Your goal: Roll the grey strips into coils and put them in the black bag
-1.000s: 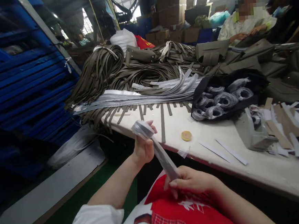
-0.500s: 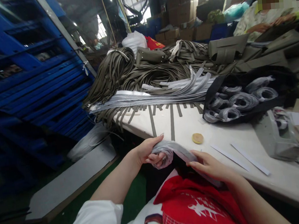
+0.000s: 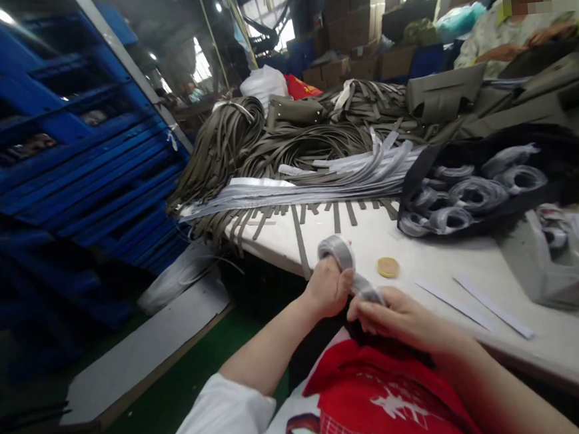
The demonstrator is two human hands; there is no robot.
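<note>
In front of my red apron, my left hand (image 3: 329, 286) is closed around a coiled grey strip (image 3: 339, 249), whose rolled end sticks up above the fist. A short stretch of the same strip runs from the coil to my right hand (image 3: 384, 313), which pinches it between thumb and fingers. The two hands are close together at the table's front edge. A small round yellow-rimmed disc (image 3: 388, 267) lies on the white table (image 3: 371, 237) just beyond my right hand. Two narrow white strips (image 3: 493, 306) lie to the right.
Flat grey strips (image 3: 297, 191) lie across the table before piles of olive straps (image 3: 224, 148). A black bag (image 3: 408, 191) holds several rolled strips. At right stands a grey tape dispenser (image 3: 548, 260). Blue pallets (image 3: 116, 184) stand at left. A person (image 3: 490, 37) works at the far right.
My left hand has turned over and moved right, bringing the coil up and closer to my right hand. The stretch of strip between the hands has become shorter.
</note>
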